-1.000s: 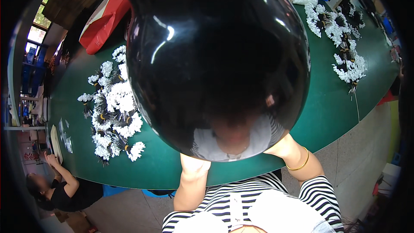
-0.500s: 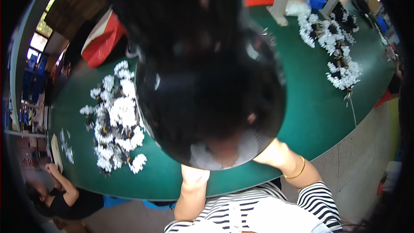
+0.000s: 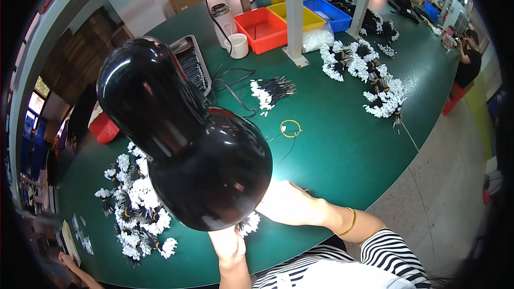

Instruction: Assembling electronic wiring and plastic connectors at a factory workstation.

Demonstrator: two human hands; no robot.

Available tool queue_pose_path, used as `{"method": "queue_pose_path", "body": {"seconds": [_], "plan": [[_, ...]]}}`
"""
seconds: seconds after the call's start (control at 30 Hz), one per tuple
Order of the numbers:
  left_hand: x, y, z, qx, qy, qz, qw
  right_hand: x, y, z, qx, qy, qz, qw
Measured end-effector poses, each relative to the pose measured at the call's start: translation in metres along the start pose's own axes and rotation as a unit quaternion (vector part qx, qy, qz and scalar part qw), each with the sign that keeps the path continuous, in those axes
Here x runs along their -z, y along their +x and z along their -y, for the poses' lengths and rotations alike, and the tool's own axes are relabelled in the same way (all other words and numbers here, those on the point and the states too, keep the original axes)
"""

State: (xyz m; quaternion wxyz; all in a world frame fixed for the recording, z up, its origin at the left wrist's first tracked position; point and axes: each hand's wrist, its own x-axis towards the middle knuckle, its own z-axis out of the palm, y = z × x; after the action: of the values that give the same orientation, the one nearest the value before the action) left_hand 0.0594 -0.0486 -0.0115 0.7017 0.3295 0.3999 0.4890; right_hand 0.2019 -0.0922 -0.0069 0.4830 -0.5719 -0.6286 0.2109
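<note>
Green tabletop (image 3: 332, 155): white-tipped black-wire bundles (image 3: 143, 194) banded, left of glossy black lamp (image 3: 211, 171); loose wires (image 3: 274, 90) right; my hands (image 3: 229, 245): grip indeterminate.

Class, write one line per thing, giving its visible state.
Left hand: grip hidden.
White-tipped bundle beside it: partly hidden.
Right hand: grip partly hidden.
Black lamp: lit or unlit, unclear.
Red bin: open-topped.
White cup: upright.
Metal tray: holding dark wires.
Yellow band: looped.

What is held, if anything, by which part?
Cannot tell: the glossy black lamp partly hides the left hand and right hand; a white-tipped black wire bundle shows between them.
</note>
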Motion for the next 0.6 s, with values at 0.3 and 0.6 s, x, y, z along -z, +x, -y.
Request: {"method": "queue_pose_path", "body": {"seconds": [0.3,0.6], "plan": [[-0.009,-0.013,-0.012,0.018,0.049,0.069,0.996,0.009,0.005,0.017,-0.067,0.261,-0.025,0.963],[-0.007,-0.015,-0.013,0.004,0.030,0.114,0.993,0.004,0.004,0.013,-0.053,0.297,-0.002,0.953]]}}
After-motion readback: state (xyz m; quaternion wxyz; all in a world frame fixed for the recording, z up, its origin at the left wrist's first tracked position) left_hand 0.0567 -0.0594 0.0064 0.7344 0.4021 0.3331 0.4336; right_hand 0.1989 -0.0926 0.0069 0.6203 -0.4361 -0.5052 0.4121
